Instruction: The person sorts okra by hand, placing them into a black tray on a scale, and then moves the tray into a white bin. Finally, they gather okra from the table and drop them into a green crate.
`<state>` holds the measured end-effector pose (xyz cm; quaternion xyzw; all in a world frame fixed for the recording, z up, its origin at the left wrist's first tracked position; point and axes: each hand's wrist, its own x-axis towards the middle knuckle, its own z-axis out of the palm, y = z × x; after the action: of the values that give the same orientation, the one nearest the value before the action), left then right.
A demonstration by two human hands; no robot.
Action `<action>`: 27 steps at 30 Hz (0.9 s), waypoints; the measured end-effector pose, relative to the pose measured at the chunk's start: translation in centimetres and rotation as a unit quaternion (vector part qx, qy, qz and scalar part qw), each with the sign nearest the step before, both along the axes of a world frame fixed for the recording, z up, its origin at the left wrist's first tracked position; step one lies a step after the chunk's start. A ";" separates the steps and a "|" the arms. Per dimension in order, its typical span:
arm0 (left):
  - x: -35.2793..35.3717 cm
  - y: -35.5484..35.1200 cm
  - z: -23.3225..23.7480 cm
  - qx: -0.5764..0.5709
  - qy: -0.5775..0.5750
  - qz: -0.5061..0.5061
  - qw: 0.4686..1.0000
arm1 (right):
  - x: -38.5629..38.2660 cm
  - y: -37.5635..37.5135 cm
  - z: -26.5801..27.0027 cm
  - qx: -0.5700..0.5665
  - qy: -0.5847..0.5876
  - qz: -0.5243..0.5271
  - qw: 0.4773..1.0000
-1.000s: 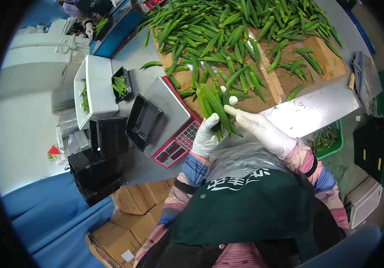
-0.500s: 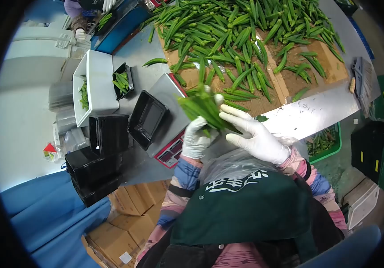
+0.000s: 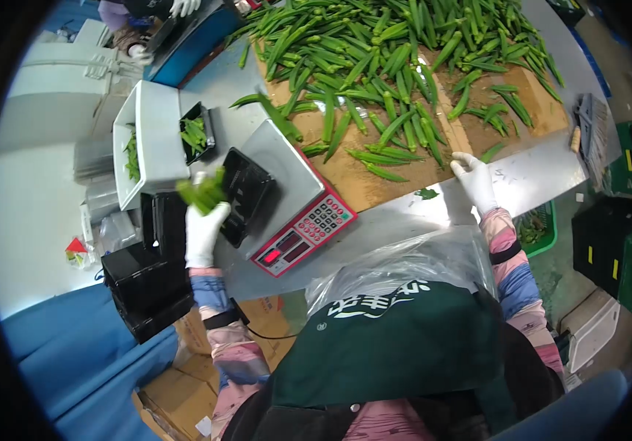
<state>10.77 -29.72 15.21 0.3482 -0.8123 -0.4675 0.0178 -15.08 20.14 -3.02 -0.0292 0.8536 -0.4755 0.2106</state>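
Observation:
My left hand point(image 3: 206, 234), in a white glove, is closed round a bunch of green okra point(image 3: 203, 192) at the left of the scale. Beside that bunch, a black plastic tray point(image 3: 246, 192) lies tilted on the plate of the red-edged scale point(image 3: 307, 229), whose display glows red. Farther right, my gloved right hand point(image 3: 476, 182) is at the near edge of the cardboard point(image 3: 444, 143), with its fingers a little apart and nothing visible in them. A large heap of okra point(image 3: 382, 59) covers the cardboard beyond.
A white bin point(image 3: 156, 140) and a black tray with okra point(image 3: 197, 132) stand left. Stacked black trays point(image 3: 147, 275) are nearer. A brush point(image 3: 593, 136) lies at the right table edge; a green basket point(image 3: 540, 228) sits below. Another person's gloved hand point(image 3: 141, 53) shows top left.
My left hand has carried the okra bunch leftward, past the scale, beside the black tray. My right hand has parted from the bunch and moved right and away from me to the cardboard's edge.

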 end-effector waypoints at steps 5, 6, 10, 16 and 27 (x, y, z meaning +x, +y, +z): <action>-0.8 2.2 -1.4 -0.086 0.049 -0.049 0.994 | -0.4 -3.3 -3.1 0.132 0.194 0.030 0.972; -1.4 2.9 -0.7 -0.099 0.059 -0.048 0.992 | -0.5 -3.7 -2.9 0.152 0.188 0.037 0.970; -5.9 6.6 0.9 -0.166 0.144 -0.020 0.975 | -1.4 -4.6 -1.1 0.199 0.114 0.040 0.972; -13.8 17.6 -5.0 -0.196 0.126 -0.251 0.940 | -0.4 -5.9 0.2 0.124 0.089 0.046 0.987; -16.3 23.0 -14.6 -0.349 -0.087 -0.369 0.857 | 2.3 -2.3 0.4 -0.121 -0.056 -0.023 0.991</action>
<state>-5.53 -6.77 0.62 0.0331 -0.9894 -0.0930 -0.1067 -12.80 17.79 -2.66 -0.0081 0.7769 -0.5811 0.2421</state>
